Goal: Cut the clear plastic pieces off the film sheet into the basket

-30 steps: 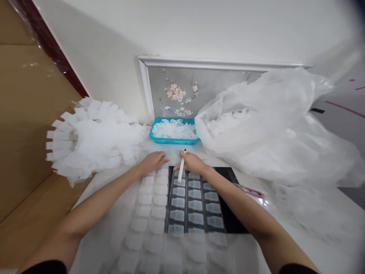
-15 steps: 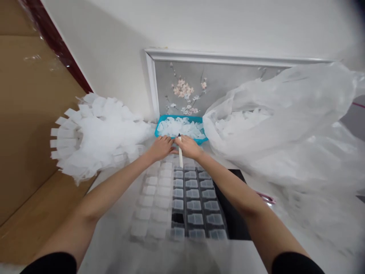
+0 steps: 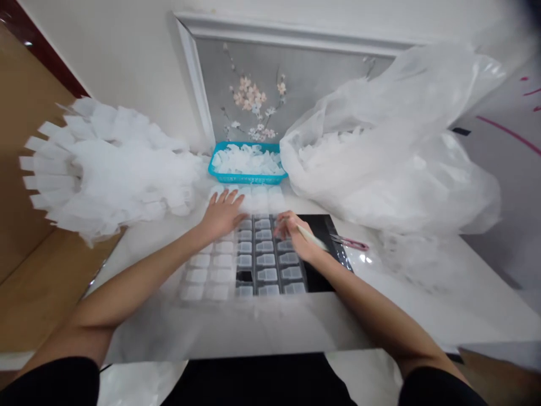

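My left hand (image 3: 223,213) lies with its fingers spread at the far edge of a sheet of translucent white pieces (image 3: 266,259), set in rows. Over the sheet's far right side, my right hand (image 3: 296,234) is curled with a slim white pen-like stick (image 3: 310,237) in its grip, the stick pointing back along the wrist. Whether its fingertips also pinch a piece is too blurred to tell. A black board (image 3: 319,270) shows under the right part of the sheet. Just beyond my left hand stands a blue basket (image 3: 249,179) of small white pieces (image 3: 247,159).
A heap of white strips (image 3: 114,169) rises at the left. To the right sits a large clear plastic bag (image 3: 380,180) with white pieces inside. Pink-handled scissors (image 3: 353,243) lie beside the black board. A framed flower picture (image 3: 253,90) leans behind the basket.
My hands, together by the basket before, have separated and come nearer. The left has spread its fingers, and the right has moved right with the stick. The view has shifted down and right.
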`<state>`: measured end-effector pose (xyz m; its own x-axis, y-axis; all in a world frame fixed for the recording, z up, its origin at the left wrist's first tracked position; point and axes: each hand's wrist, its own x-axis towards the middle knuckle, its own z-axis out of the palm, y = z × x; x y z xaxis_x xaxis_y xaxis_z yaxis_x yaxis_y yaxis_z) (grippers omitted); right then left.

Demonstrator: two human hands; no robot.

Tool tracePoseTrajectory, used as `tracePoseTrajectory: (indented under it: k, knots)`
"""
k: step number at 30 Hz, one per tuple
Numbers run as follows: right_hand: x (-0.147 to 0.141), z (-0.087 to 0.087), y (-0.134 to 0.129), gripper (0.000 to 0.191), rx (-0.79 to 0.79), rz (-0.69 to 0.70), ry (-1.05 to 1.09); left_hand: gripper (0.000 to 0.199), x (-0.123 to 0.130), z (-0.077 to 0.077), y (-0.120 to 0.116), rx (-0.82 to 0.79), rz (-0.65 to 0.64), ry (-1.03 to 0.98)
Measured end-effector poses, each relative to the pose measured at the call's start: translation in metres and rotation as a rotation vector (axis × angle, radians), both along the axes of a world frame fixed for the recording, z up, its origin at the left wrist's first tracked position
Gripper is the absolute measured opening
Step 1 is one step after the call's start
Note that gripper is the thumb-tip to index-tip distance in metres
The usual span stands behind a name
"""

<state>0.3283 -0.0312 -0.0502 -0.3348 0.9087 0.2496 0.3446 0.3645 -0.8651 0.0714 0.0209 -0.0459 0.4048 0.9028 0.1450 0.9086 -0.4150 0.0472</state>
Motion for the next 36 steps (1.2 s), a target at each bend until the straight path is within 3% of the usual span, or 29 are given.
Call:
tracePoseTrajectory:
  k: [2, 5, 7, 10, 17, 28, 36]
  knots:
    - [0.017, -0.003, -0.049, 0.044, -0.182, -0.066, 0.243, 0.055, 0.02, 0.008, -0.035, -0.012, -0.169, -0.05]
    - [0.041, -0.011, -0.113, 0.025, -0.368, -0.24, 0.491, 0.044, 0.053, 0.015, -0.09, -0.074, -0.429, -0.165]
    - [0.052, -0.016, -0.143, 0.014, -0.393, -0.342, 0.54, 0.039, 0.073, 0.014, -0.119, -0.088, -0.584, -0.215]
    - [0.058, -0.021, -0.169, 0.013, -0.392, -0.421, 0.436, 0.035, 0.095, 0.005, -0.143, -0.037, -0.733, -0.22]
    - [0.056, -0.013, -0.172, 0.019, -0.286, -0.307, 0.057, 0.026, 0.109, -0.015, -0.153, 0.032, -0.707, -0.182]
    - [0.058, -0.021, -0.171, 0.02, -0.274, -0.288, 0.073, 0.029, 0.115, -0.019, -0.153, 0.133, -0.702, -0.105]
    - [0.054, -0.011, -0.166, 0.026, -0.291, -0.289, -0.052, 0.024, 0.117, -0.021, -0.154, 0.12, -0.711, -0.082]
